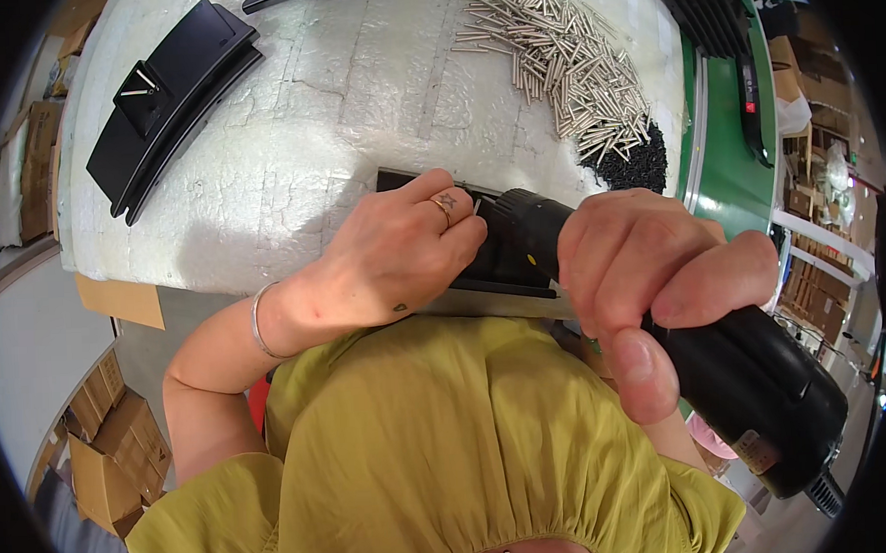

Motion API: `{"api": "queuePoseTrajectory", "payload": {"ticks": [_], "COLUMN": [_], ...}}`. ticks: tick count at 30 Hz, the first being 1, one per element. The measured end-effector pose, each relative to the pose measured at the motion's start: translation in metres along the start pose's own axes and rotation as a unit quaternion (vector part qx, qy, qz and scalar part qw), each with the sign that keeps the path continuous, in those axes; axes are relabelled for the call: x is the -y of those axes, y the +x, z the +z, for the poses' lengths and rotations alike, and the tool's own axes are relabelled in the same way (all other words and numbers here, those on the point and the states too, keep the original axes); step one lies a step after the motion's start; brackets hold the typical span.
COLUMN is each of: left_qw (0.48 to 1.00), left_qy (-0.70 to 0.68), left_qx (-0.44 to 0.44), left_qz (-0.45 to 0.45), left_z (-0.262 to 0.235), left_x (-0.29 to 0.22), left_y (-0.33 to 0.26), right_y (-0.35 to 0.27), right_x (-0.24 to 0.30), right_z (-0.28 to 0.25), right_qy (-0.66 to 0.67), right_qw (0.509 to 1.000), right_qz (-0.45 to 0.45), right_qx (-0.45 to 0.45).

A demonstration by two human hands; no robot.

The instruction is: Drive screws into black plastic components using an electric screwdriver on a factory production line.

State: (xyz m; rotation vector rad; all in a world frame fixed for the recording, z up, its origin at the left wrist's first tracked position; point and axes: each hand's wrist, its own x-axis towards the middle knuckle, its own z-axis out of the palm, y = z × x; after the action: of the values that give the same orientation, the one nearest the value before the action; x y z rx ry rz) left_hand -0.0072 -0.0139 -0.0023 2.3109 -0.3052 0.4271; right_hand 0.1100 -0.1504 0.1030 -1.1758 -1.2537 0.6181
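My right hand [651,282] is wrapped round a black corded electric screwdriver [764,391]. Its nose points left, toward the fingers of my left hand [407,239]. That hand is closed, its fingers curled down over a black plastic part [507,264] lying at the table's near edge. A thin bright sliver shows beside the fingertips at the screwdriver's tip; what the fingers pinch is hidden. The middle of the black part is covered by my hands and the tool.
On the white-covered table [356,102], a curved black plastic part [174,105] lies at the left. A heap of metal pins [572,63] and a pile of small black screws [636,159] lie at the right. Beyond are stacked black parts [703,13] on a green surface [718,126].
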Motion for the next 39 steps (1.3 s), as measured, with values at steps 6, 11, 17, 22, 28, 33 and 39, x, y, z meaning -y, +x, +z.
{"api": "queuePoseTrajectory", "payload": {"ticks": [6,11,17,22,28,33,39], "left_qw": [0.999,0.997,0.993,0.988,0.993,0.996,0.989], "left_qy": [0.003,0.039,0.076,0.04,0.013,-0.035,-0.046], "left_qx": [-0.02,0.012,0.067,0.142,0.114,0.074,-0.035], "left_qz": [-0.038,-0.062,-0.062,-0.041,-0.033,-0.031,0.134], "left_z": [-0.002,-0.019,-0.018,-0.002,-0.003,-0.002,0.046], "left_x": [-0.007,-0.01,-0.024,-0.024,-0.02,-0.003,0.016], "left_y": [0.004,-0.001,0.016,0.015,0.031,0.056,0.11], "right_y": [-0.012,-0.026,-0.065,-0.074,-0.075,-0.076,-0.078], "right_x": [0.0,-0.002,-0.002,-0.016,-0.027,-0.01,0.007], "right_z": [-0.007,-0.03,-0.062,-0.063,-0.067,-0.065,-0.068], "right_qy": [-0.008,0.107,-0.021,-0.006,-0.021,0.016,0.036], "right_qw": [0.999,0.959,0.934,0.907,0.921,0.919,0.935], "right_qz": [-0.028,-0.149,-0.103,-0.101,-0.079,-0.109,-0.151], "right_qx": [-0.045,-0.218,-0.343,-0.409,-0.381,-0.379,-0.319]}}
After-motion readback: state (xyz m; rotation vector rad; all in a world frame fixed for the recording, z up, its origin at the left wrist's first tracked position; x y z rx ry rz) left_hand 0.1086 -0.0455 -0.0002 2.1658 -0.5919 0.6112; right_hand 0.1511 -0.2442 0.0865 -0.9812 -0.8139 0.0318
